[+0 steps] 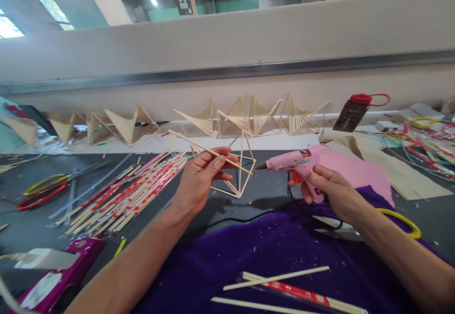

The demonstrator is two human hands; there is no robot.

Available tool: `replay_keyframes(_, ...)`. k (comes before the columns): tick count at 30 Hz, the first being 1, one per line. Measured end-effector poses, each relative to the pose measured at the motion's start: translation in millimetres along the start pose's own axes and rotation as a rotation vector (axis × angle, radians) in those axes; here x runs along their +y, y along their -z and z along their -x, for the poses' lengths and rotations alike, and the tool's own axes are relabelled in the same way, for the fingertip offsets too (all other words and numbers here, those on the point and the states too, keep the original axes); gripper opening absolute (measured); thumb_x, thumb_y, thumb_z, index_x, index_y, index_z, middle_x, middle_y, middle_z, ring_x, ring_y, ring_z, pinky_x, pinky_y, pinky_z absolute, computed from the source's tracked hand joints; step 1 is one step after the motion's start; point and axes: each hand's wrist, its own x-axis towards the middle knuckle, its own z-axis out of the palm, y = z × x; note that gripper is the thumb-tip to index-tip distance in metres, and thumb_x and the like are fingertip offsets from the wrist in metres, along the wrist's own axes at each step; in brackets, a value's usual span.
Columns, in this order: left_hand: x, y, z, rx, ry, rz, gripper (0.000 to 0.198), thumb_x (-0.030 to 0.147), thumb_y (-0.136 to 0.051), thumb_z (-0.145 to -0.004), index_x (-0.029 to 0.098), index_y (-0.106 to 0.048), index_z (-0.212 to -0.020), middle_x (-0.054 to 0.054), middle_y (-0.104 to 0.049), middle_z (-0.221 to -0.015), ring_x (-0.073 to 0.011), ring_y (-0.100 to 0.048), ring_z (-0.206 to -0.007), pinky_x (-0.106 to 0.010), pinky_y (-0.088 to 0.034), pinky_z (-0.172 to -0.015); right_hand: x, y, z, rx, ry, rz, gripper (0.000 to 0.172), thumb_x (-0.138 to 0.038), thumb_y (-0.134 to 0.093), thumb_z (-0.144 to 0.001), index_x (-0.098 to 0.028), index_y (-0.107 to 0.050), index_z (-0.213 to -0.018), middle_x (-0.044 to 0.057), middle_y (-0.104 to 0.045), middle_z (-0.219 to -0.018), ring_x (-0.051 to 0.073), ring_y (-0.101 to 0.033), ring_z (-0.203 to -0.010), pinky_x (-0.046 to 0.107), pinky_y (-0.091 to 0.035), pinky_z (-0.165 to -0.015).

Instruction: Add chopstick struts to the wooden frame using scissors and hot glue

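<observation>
Between thumb and fingers, my left hand (208, 174) pinches a thin wooden stick (192, 142), which slants down to the right. My right hand (322, 186) is wrapped round the handle of a pink glue gun (289, 160). The gun's dark nozzle points left, a little to the right of the stick's lower end; they look slightly apart. Behind my left hand stands a small open frame of wooden sticks (240, 179) on the dark table (213, 209), partly hidden by my fingers.
Packaged chopsticks (131, 195) and scissors (44, 191) lie left. Twisted stick models (234, 117) line the wall. A red-capped bottle (351, 113) stands right. Purple cloth (213, 257) with loose sticks (277, 278) is nearest, with yellow-handled scissors (401, 220) at right and a purple power strip (60, 276) at lower left.
</observation>
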Motion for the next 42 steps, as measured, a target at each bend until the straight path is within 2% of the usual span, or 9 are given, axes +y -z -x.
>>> replay_keyframes(7,1.1,0.7,-1.2,0.007,0.007,-0.005,0.027,0.029,-0.062,-0.080,0.015,-0.063,-0.103,-0.008,-0.071,-0.095,-0.0188,-0.068,-0.085,-0.023,-0.055,-0.058,-4.5,-6.7,2.6,-0.003,0.000,0.072,0.035,-0.046,-0.039,-0.093,-0.018,-0.061,-0.090,-0.002,-0.054,-0.055,0.009,-0.041,-0.051,0.025,-0.027,-0.053)
replay_keyframes(22,-1.7,0.3,-0.8,-0.029,0.019,-0.007,0.026,0.029,-0.062,-0.080,0.015,-0.063,-0.103,-0.008,-0.071,-0.093,-0.0178,-0.068,-0.083,-0.021,-0.055,-0.058,-7.4,-10.6,2.6,0.026,-0.027,0.136,0.036,-0.050,-0.043,-0.090,-0.018,-0.057,-0.079,-0.002,-0.054,-0.053,0.009,-0.042,-0.049,0.025,-0.027,-0.051)
replay_keyframes(28,-1.8,-1.2,-0.2,-0.011,0.038,-0.026,0.031,0.031,-0.064,-0.078,0.015,-0.063,-0.104,-0.009,-0.071,-0.095,-0.0202,-0.068,-0.085,-0.023,-0.055,-0.058,-6.4,-10.4,3.0,0.039,-0.025,0.149,0.038,-0.052,-0.045,-0.088,-0.018,-0.056,-0.076,-0.001,-0.054,-0.052,0.010,-0.045,-0.050,0.025,-0.030,-0.051)
replay_keyframes(42,-0.6,-2.4,1.1,-0.016,0.043,-0.007,0.030,0.031,-0.064,-0.078,0.014,-0.063,-0.103,-0.009,-0.071,-0.094,-0.0195,-0.068,-0.084,-0.022,-0.055,-0.057,-6.5,-11.1,2.1,0.050,-0.021,0.166,0.039,-0.054,-0.046,-0.087,-0.019,-0.054,-0.072,-0.002,-0.054,-0.052,0.010,-0.045,-0.049,0.024,-0.031,-0.051)
